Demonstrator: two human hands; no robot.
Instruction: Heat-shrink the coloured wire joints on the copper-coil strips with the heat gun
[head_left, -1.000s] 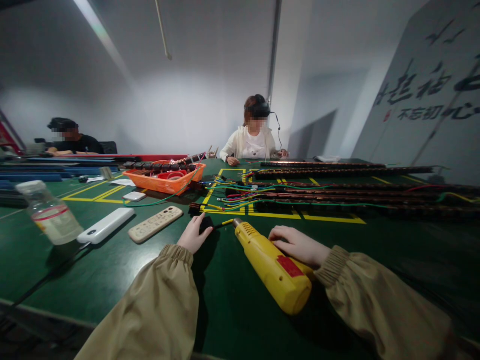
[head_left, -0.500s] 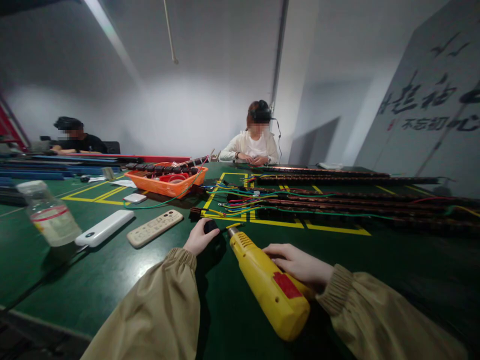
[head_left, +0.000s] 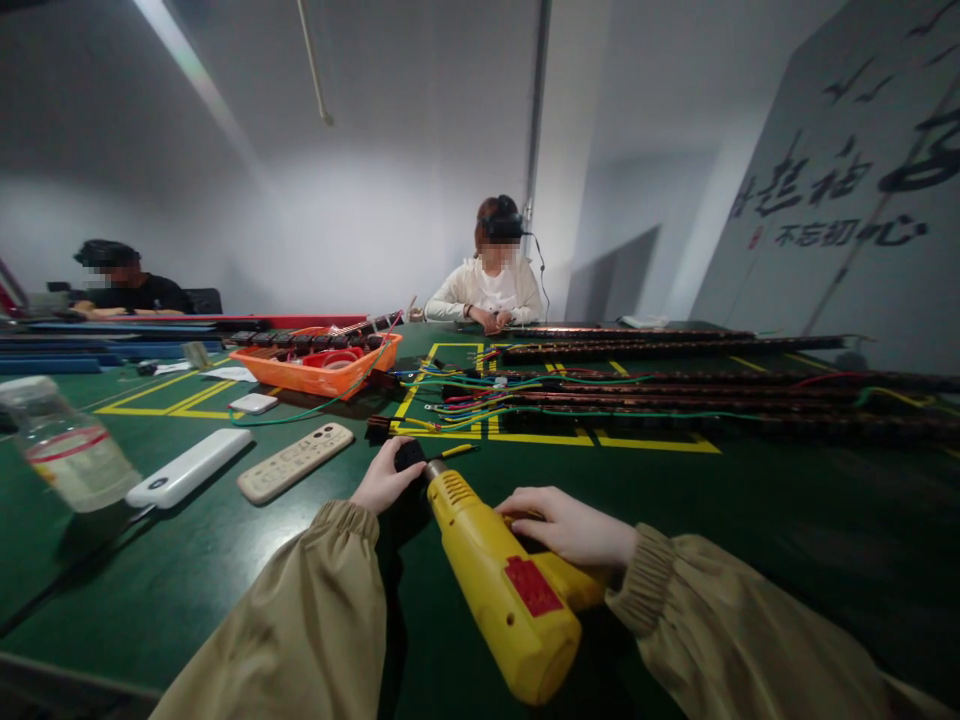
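My left hand is closed around a small black piece, from whose right side a yellow wire with a dark tip seems to stick out. My right hand grips the handle of a yellow heat gun with a red label. The gun slants forward and left across the table, and its metal nozzle points at the black piece, just beside my left fingertips. Whether nozzle and piece touch, I cannot tell. Part of the gun's handle is hidden by my right hand.
Beyond my hands lie long dark copper-coloured bars with coloured wires. An orange basket holds parts. To the left stand a bottle, a white power bank and a beige remote-like object. Two people sit across the table.
The heat gun's nozzle has moved left, from the yellow wire towards the black piece in my left hand. My view has turned slightly to the right.
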